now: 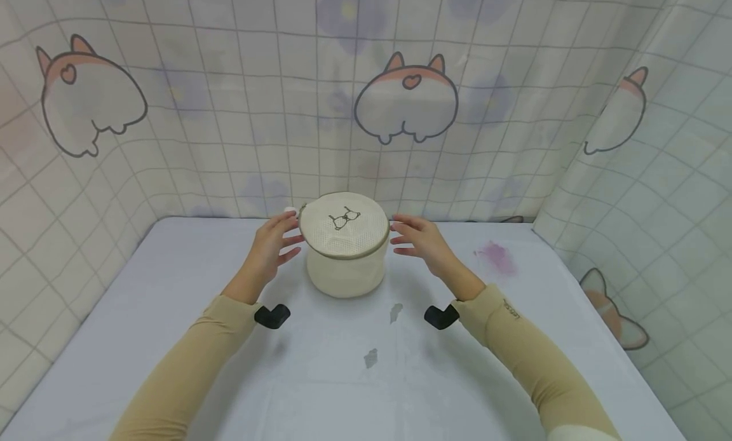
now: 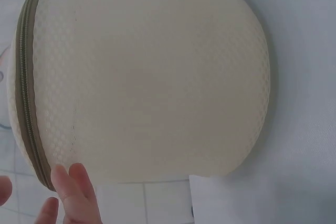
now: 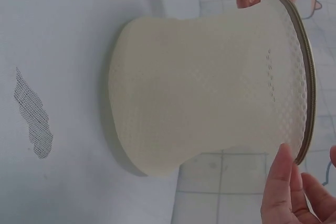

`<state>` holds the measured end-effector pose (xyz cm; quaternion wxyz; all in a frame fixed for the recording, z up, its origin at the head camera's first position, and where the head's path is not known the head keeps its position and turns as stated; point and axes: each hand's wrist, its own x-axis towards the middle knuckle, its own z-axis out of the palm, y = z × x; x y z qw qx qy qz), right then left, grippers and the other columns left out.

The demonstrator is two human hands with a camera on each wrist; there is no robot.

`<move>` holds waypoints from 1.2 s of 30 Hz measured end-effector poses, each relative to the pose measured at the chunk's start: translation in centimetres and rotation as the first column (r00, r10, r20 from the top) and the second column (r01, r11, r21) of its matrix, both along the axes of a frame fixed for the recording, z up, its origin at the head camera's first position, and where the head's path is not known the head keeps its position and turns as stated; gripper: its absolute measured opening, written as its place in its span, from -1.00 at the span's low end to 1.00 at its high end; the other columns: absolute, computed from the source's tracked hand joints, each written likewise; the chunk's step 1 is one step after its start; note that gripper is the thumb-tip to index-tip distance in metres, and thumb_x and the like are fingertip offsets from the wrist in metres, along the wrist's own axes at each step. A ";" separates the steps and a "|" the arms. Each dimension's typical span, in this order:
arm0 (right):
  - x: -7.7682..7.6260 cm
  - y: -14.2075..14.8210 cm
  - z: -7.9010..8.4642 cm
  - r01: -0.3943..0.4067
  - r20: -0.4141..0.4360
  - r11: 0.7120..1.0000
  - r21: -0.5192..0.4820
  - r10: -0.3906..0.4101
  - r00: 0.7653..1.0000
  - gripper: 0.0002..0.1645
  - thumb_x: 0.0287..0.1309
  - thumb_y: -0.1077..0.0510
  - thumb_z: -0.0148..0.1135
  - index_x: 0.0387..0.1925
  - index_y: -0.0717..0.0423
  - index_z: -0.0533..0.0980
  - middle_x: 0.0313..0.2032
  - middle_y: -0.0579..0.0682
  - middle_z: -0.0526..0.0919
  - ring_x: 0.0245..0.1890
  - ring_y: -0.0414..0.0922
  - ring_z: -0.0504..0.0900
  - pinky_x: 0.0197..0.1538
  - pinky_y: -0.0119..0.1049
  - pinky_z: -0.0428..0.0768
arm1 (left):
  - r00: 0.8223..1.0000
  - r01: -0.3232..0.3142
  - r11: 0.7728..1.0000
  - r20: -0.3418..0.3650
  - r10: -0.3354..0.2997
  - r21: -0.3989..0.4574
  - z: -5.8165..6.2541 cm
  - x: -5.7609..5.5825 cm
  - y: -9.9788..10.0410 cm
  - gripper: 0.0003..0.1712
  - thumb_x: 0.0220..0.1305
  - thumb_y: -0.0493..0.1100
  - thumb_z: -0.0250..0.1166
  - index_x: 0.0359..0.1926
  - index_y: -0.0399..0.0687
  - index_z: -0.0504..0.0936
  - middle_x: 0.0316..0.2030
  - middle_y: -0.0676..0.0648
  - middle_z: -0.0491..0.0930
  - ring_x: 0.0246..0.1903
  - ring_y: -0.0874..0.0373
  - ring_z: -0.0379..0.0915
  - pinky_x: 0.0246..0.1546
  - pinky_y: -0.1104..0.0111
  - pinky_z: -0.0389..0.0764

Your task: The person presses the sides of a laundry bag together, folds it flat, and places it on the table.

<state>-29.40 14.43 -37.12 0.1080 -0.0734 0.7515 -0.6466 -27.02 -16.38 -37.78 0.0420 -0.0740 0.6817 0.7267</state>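
A cream mesh laundry bag (image 1: 345, 272), round with a flat lid, stands upright on the table. Its lid (image 1: 326, 234) carries a line drawing of a bra or glasses, and a khaki zipper (image 2: 26, 77) runs round the rim. At the bag's left side is my left hand (image 1: 267, 247), fingers spread, the fingertips at the rim by the zipper. My right hand (image 1: 426, 244) mirrors it on the other side, its straight fingers (image 3: 278, 182) touching or nearly touching the mesh below the zipper. Neither hand wraps round the bag.
A white cloth covers the table (image 1: 229, 377), with grey patches (image 1: 371, 358) in front of the bag and a pink stain (image 1: 497, 258) at the right. Behind and beside hangs a checked curtain (image 1: 246, 110) with animal prints. A thin dark item (image 1: 511, 219) lies at the back edge.
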 end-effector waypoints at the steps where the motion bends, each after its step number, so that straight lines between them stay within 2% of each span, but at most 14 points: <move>1: 0.0 -0.1 0.0 0.008 0.010 1.000 -0.005 -0.008 1.000 -0.39 0.55 0.10 0.06 0.46 0.31 0.29 0.31 0.29 0.48 0.19 0.26 0.55 0.06 -0.20 0.69 | 1.000 -0.001 1.000 0.003 0.001 0.004 0.0 0.0 0.0 -0.37 0.62 0.00 -0.02 0.58 -0.04 0.19 0.44 -0.19 0.30 0.16 0.01 0.49 0.03 0.40 0.57; 6: -0.3 -0.6 0.1 0.022 0.050 0.999 0.023 -0.023 0.998 -0.39 0.54 0.05 0.08 0.47 0.22 0.31 0.28 0.25 0.50 0.14 0.18 0.58 0.05 -0.20 0.69 | 1.000 -0.012 0.999 0.014 0.012 0.038 -0.1 -0.1 0.0 -0.39 0.59 -0.06 0.04 0.56 -0.04 0.24 0.38 -0.14 0.35 0.01 0.11 0.53 -0.04 0.46 0.59; 10: -0.6 -1.0 0.2 -0.002 0.103 0.999 0.053 -0.003 0.995 -0.32 0.54 0.00 0.10 0.54 0.11 0.23 0.34 0.21 0.45 0.17 0.14 0.55 0.10 -0.15 0.67 | 0.999 -0.008 0.994 0.033 0.005 0.109 -0.2 -0.2 0.1 -0.39 0.58 -0.12 0.07 0.56 -0.07 0.23 0.25 -0.06 0.39 -0.07 0.16 0.52 -0.09 0.51 0.60; 13: -0.7 -1.4 0.3 -0.009 0.141 0.999 0.050 0.002 0.990 -0.28 0.53 0.00 0.11 0.58 0.03 0.16 0.40 0.17 0.38 0.19 0.12 0.51 0.13 -0.12 0.65 | 0.999 -0.006 0.984 0.051 -0.003 0.176 -0.2 -0.4 0.1 -0.39 0.59 -0.16 0.06 0.56 -0.09 0.22 0.17 0.01 0.39 -0.09 0.17 0.51 -0.12 0.54 0.60; 17: -0.5 -1.9 0.5 -0.006 0.160 1.000 0.030 0.001 0.987 -0.24 0.52 0.07 0.12 0.61 -0.02 0.11 0.41 0.16 0.32 0.19 0.11 0.50 0.14 -0.12 0.65 | 0.998 -0.011 0.976 0.070 -0.005 0.218 -0.2 -0.5 0.3 -0.37 0.56 -0.23 0.08 0.57 -0.08 0.21 0.12 0.02 0.38 -0.12 0.19 0.50 -0.16 0.56 0.61; 26: -0.2 -2.1 0.6 -0.036 0.177 0.998 -0.059 0.046 0.983 -0.20 0.50 0.25 0.09 0.63 0.01 0.04 0.36 0.24 0.37 0.05 0.01 0.56 0.13 -0.13 0.65 | 0.997 -0.011 0.973 0.078 -0.007 0.229 -0.1 -0.3 0.7 -0.30 0.51 -0.33 0.08 0.60 -0.05 0.17 0.06 -0.06 0.40 -0.20 0.22 0.51 -0.18 0.55 0.64; 32: 0.0 -2.0 0.7 -0.039 0.183 0.996 -0.082 0.053 0.982 -0.21 0.51 0.28 0.07 0.63 0.02 0.04 0.33 0.26 0.38 -0.03 -0.06 0.59 0.14 -0.14 0.65 | 0.997 0.000 0.971 0.077 -0.019 0.238 0.1 -0.3 0.7 -0.25 0.49 -0.38 0.08 0.61 -0.05 0.12 0.03 -0.06 0.41 -0.21 0.23 0.52 -0.15 0.52 0.65; 36: 0.1 -2.0 0.8 -0.040 0.191 0.995 -0.090 0.057 0.980 -0.21 0.51 0.29 0.06 0.63 0.03 0.03 0.33 0.28 0.39 -0.02 -0.06 0.61 0.17 -0.13 0.63 | 0.997 0.011 0.971 0.078 -0.031 0.239 0.2 -0.3 0.7 -0.23 0.47 -0.41 0.07 0.62 -0.05 0.09 0.21 -0.14 0.40 -0.23 0.25 0.53 -0.16 0.51 0.65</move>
